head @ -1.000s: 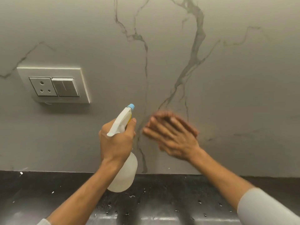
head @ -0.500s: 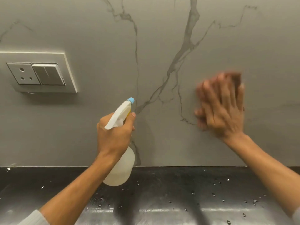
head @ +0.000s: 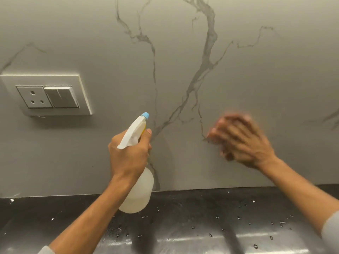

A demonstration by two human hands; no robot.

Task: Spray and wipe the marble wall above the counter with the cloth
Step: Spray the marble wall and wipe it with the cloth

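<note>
Against the grey marble wall (head: 256, 85), the right hand (head: 240, 142) is pressed flat, fingers together and blurred, likely mid-wipe; the cloth cannot be made out beneath it. A spray bottle (head: 136, 191) is clamped in the left hand (head: 128, 156), nozzle aimed at the wall, kept ready. Droplets are scattered on the dark surface (head: 201, 217) below.

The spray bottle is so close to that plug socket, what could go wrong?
The spray bottle in the left hand points up at the marble wall, and the socket plate sits just left of it, so spray could wet the socket. Droplets already dot the black counter, which may be slippery.
</note>
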